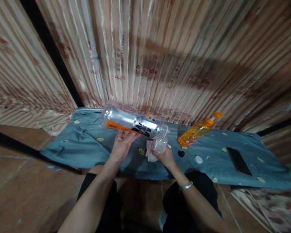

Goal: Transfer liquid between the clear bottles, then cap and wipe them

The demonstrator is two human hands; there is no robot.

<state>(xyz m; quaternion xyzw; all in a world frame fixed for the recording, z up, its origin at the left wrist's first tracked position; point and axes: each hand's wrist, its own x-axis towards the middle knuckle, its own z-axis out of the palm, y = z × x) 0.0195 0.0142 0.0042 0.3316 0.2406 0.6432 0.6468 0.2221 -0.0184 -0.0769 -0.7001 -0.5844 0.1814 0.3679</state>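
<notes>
My left hand [123, 142] is closed around the underside of a large clear plastic bottle [126, 119] with a silver and orange label. This bottle lies tilted almost level, its neck pointing right and slightly down. Its mouth meets the top of a smaller clear plastic bottle [160, 142]; whether they touch is hard to tell. The small bottle is gripped low down by my right hand [167, 157], which wears a silver bangle [186, 186] on the wrist. A crumpled white tissue [150, 152] shows beside and behind the small bottle. Any liquid in either bottle cannot be made out.
Right of my hands, a pump bottle of orange-yellow liquid [194, 133] stands on the teal cloth [87, 145]. Nearer me lie a black cap [181, 153], a white round lid [198, 159] and a phone [239, 160]. A striped curtain [160, 58] hangs behind; dark poles [53, 51] flank it.
</notes>
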